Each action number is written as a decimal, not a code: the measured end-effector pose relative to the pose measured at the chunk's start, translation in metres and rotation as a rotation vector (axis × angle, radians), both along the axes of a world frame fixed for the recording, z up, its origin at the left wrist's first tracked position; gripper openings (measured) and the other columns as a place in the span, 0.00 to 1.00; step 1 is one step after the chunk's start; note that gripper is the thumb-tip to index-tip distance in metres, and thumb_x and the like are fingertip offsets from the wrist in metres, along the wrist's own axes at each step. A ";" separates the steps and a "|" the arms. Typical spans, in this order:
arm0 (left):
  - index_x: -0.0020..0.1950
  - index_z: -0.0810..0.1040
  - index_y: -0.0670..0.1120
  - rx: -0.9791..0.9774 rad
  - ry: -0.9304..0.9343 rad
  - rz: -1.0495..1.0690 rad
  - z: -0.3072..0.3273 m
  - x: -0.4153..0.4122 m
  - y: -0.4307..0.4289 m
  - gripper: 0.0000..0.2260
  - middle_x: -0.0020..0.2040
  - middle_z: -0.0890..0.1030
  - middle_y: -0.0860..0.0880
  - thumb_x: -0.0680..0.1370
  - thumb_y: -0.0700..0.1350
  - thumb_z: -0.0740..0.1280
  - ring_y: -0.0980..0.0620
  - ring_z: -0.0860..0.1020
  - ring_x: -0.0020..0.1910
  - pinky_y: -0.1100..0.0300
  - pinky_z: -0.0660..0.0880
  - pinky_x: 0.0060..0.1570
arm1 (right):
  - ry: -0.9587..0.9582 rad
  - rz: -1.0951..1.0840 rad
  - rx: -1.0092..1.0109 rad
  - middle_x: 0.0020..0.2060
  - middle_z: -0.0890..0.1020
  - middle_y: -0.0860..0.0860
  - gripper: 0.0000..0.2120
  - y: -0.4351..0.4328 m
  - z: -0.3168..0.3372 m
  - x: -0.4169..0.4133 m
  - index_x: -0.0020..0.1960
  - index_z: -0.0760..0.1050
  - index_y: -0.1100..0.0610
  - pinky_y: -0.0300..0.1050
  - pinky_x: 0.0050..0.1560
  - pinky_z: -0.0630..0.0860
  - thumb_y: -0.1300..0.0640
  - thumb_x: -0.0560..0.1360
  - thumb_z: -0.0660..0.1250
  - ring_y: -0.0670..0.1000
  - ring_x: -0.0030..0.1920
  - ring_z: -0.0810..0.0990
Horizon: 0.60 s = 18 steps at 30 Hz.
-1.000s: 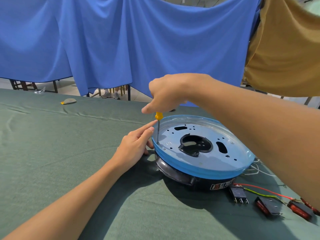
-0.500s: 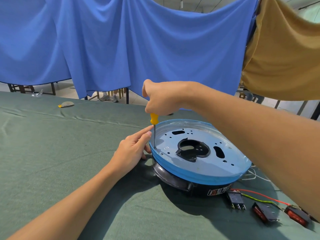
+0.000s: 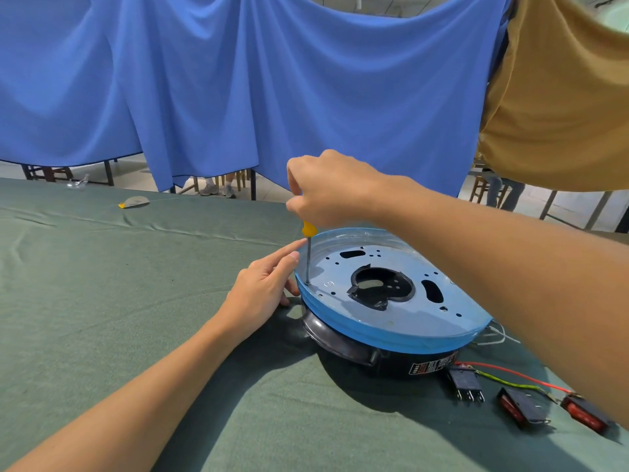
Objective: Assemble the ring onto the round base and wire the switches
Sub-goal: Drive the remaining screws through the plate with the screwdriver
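Fastening is under way: ring [image 3: 391, 335] on round base [image 3: 340, 338], screwdriver [image 3: 308, 257] held in the grip of the right hand [image 3: 333, 189], left hand [image 3: 262, 291] straight-fingered, switches [image 3: 520, 407] judged unwired.

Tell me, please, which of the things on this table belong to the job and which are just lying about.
In the job:
- screwdriver, gripped by the right hand, with the left hand at its shaft
- blue ring on the round base
- switches and wires

Lying about:
- yellowish scrap
- clear plastic piece
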State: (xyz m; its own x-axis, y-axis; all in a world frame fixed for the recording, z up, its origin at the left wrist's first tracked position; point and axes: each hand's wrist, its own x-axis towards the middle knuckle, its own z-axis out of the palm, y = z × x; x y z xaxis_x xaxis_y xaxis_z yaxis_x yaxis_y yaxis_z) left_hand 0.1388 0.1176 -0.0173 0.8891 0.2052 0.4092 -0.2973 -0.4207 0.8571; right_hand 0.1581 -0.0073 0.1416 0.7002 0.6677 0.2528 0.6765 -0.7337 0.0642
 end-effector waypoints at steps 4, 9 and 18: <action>0.50 0.72 0.81 0.007 0.001 -0.001 -0.001 0.001 0.000 0.20 0.44 0.84 0.54 0.83 0.52 0.58 0.59 0.78 0.32 0.65 0.77 0.35 | 0.042 -0.026 -0.134 0.39 0.71 0.51 0.12 0.000 0.006 0.000 0.52 0.65 0.56 0.44 0.30 0.61 0.47 0.79 0.59 0.49 0.34 0.70; 0.52 0.71 0.80 0.014 0.009 0.001 -0.001 0.001 0.000 0.17 0.47 0.84 0.52 0.83 0.53 0.57 0.58 0.78 0.33 0.63 0.78 0.37 | 0.074 0.040 -0.090 0.50 0.78 0.55 0.12 0.001 0.009 0.004 0.58 0.72 0.57 0.46 0.36 0.69 0.54 0.77 0.61 0.58 0.50 0.78; 0.52 0.72 0.81 0.019 0.011 0.007 -0.003 0.002 0.000 0.18 0.47 0.85 0.49 0.83 0.54 0.57 0.57 0.78 0.32 0.56 0.80 0.42 | 0.087 0.037 -0.206 0.51 0.80 0.58 0.14 0.002 0.013 0.005 0.60 0.73 0.58 0.44 0.33 0.71 0.54 0.77 0.62 0.57 0.45 0.80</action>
